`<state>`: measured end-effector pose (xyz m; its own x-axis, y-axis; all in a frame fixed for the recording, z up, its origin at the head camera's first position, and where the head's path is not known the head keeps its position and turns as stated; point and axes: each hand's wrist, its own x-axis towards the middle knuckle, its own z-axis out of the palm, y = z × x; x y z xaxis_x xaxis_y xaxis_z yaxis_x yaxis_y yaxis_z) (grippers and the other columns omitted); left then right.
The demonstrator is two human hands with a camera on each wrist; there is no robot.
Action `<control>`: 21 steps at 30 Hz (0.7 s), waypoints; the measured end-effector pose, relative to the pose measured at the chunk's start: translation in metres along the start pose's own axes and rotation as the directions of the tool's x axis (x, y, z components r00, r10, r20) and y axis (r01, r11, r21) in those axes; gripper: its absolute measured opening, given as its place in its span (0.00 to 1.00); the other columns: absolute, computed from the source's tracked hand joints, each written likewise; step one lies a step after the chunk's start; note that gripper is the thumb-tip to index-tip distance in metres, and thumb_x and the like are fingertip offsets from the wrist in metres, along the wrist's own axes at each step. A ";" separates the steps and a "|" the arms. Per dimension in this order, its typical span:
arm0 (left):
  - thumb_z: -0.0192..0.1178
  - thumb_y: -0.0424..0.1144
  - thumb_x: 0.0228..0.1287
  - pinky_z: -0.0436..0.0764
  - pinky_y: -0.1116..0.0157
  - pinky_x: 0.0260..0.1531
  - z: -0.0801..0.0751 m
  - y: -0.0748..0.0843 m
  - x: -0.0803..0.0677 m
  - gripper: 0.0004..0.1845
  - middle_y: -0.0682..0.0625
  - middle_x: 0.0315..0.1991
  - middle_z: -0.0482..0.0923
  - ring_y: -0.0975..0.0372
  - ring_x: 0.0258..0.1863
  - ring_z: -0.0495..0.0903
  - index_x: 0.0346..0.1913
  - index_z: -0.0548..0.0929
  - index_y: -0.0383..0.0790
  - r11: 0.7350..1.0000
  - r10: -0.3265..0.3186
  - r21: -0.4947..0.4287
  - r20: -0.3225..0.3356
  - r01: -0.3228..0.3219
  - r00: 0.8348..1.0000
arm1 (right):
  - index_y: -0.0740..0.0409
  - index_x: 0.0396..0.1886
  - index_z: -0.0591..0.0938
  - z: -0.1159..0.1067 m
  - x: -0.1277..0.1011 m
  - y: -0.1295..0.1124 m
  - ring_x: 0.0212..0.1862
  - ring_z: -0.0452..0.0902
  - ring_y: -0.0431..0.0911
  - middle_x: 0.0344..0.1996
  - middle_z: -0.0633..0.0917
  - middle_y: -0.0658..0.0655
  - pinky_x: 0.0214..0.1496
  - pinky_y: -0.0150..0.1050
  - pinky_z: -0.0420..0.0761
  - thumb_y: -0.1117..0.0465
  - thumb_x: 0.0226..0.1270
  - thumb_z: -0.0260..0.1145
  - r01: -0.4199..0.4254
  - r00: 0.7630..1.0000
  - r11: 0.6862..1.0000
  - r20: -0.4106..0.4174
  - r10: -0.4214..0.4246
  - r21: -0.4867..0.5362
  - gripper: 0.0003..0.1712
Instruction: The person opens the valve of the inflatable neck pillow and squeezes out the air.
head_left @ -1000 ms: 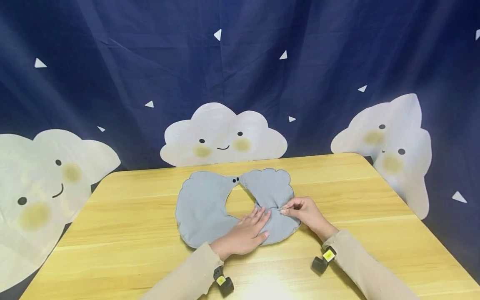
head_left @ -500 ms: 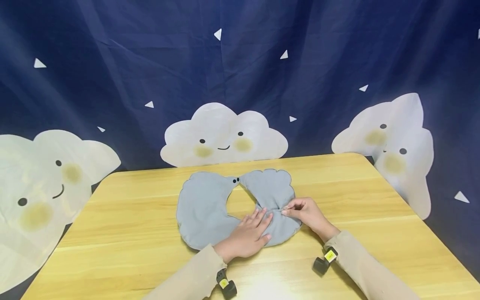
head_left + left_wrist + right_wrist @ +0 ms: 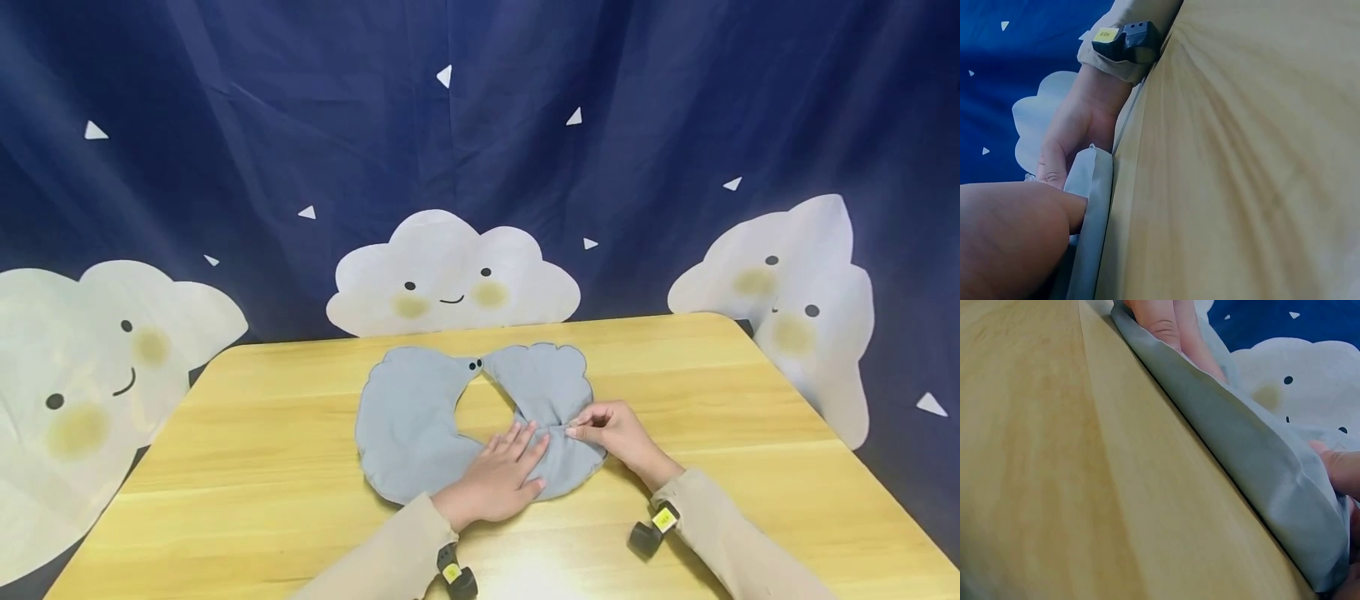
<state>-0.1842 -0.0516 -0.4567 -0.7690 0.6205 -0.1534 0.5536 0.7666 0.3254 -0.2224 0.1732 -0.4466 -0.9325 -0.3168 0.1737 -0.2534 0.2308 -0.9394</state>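
Left hand: I am pressing flat, fingers straight, on the pillow, centre frame.
Right hand: pinching its seam.
Change: none; grips are holding.

Showing one grey neck pillow, one desk, two hands, left and right, three cloud faces across the frame's middle.

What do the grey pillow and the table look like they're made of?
The grey neck pillow looks like thin, smooth woven fabric with a faint sheen; it lies limp and creases where the right hand pinches it. The table seems light wood or wood-look laminate: yellowish grain streaks, plank-like seams, a slightly glossy top reflecting light.
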 end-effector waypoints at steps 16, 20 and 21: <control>0.38 0.55 0.73 0.43 0.48 0.70 0.000 0.002 -0.005 0.32 0.49 0.76 0.34 0.54 0.74 0.35 0.75 0.49 0.48 1.000 -0.013 -0.022 0.005 0.013 1.000 | 0.76 0.26 0.82 0.005 -0.003 -0.005 0.25 0.74 0.35 0.25 0.84 0.65 0.27 0.28 0.75 0.75 0.53 0.68 0.028 1.000 1.000 0.010 -0.029 0.008 0.04; 0.38 0.55 0.73 0.42 0.48 0.70 0.000 0.002 -0.002 0.32 0.49 0.76 0.34 0.53 0.74 0.35 0.75 0.48 0.48 1.000 -0.003 -0.020 0.002 0.003 1.000 | 0.74 0.27 0.83 0.002 -0.002 -0.004 0.25 0.74 0.36 0.25 0.84 0.64 0.27 0.28 0.74 0.74 0.53 0.68 0.034 0.999 0.999 0.008 -0.034 -0.013 0.04; 0.38 0.55 0.73 0.42 0.48 0.70 0.000 0.002 -0.001 0.32 0.49 0.76 0.34 0.53 0.74 0.35 0.75 0.49 0.48 1.000 -0.001 -0.018 0.000 0.001 1.000 | 0.73 0.27 0.83 0.001 -0.002 -0.004 0.25 0.74 0.36 0.25 0.84 0.64 0.27 0.28 0.74 0.73 0.53 0.69 0.032 0.999 0.999 0.007 -0.031 -0.016 0.04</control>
<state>-0.1820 -0.0509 -0.4561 -0.7697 0.6196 -0.1538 0.5470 0.7643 0.3415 -0.2196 0.1722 -0.4437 -0.9222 -0.3301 0.2012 -0.2868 0.2353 -0.9287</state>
